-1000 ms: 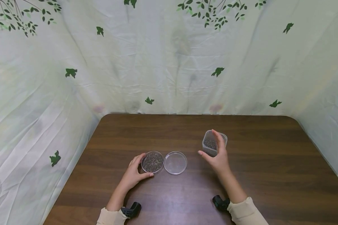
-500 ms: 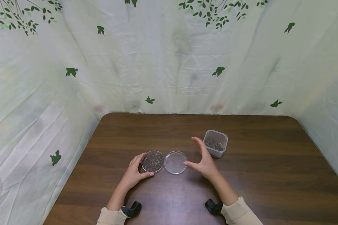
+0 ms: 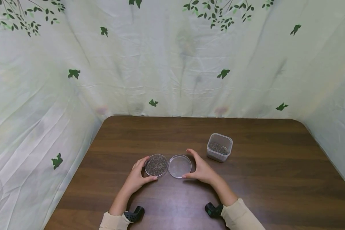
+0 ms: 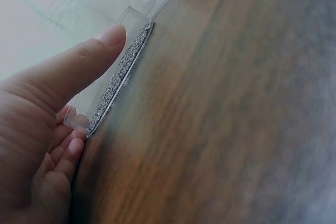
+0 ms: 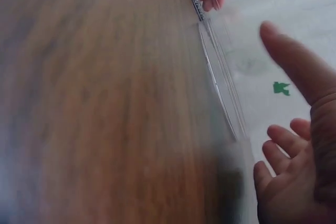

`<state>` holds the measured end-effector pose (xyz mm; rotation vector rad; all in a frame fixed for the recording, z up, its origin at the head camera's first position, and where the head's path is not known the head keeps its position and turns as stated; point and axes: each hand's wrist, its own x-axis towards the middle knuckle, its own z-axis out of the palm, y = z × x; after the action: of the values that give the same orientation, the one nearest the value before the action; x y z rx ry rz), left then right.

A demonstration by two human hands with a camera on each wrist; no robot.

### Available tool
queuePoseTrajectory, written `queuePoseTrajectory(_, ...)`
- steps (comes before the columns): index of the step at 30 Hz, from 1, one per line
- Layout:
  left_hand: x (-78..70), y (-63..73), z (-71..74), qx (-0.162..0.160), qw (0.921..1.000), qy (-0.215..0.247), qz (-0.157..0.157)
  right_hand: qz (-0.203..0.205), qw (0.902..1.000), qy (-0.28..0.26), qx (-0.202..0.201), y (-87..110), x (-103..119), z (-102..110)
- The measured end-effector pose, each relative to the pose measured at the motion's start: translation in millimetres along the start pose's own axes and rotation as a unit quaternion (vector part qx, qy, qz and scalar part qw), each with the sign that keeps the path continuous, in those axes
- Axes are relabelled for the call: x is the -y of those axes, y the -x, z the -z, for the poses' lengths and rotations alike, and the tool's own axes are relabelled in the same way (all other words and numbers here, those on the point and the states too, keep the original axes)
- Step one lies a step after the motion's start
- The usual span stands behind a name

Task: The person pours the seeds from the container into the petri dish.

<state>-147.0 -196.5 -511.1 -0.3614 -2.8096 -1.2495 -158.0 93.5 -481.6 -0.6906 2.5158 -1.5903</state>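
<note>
My left hand (image 3: 135, 177) curves round the left side of a clear petri dish (image 3: 156, 155), thumb at the near edge and fingers at the far side. Dark grey granules (image 4: 122, 72) lie in a layer over its bottom. Right beside that dish, a clear round lid (image 3: 180, 166) rests on the table, with nothing in it. My right hand (image 3: 202, 171) is at the lid's right side, thumb and fingers spread wide; the thumb tip overlaps the lid's near rim in the head view. In the right wrist view the fingers (image 5: 283, 142) stand apart from the lid.
A clear plastic tub (image 3: 217, 157) with similar granules inside stands behind and right of my right hand. Everything sits on a dark brown wooden table (image 3: 264, 179). A pale curtain (image 3: 166, 57) with green leaf prints hangs round the table's back and sides.
My right hand has come away from the plastic tub, moving left and nearer to the lid's right side. My left hand, the dish and the lid have stayed in place.
</note>
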Motion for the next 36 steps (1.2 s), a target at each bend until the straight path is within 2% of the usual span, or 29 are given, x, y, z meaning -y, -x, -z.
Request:
queuePoseTrajectory(6, -0.4, 0.4, 0.5, 0.001, 1.0000, 0.005, 0.002, -0.017, 0.9985, 0.036, 0.037, -5.9, -27.8, -7.7)
queuePoseTrajectory(13, -0.3, 0.4, 0.2, 0.001, 1.0000, 0.006, 0.002, -0.004, 0.9955, 0.078, 0.054, -6.0, -25.8, -8.8)
queuePoseTrajectory(19, 0.4, 0.5, -0.3, -0.004, 1.0000, 0.006, -0.005, -0.011, 0.9928, 0.108, 0.051, -5.6, -26.5, -11.7)
queuePoseTrajectory(24, 1.2, 0.8, -0.3, 0.001, 1.0000, 0.005, 0.003, -0.015, 0.9937, 0.105, 0.037, -4.8, -28.4, -14.7)
queuePoseTrajectory(36, 0.2, 0.4, 0.7, 0.004, 0.9999, 0.009, 0.010, 0.002, 0.9987, 0.051, 0.005, -8.6, -19.2, -16.3)
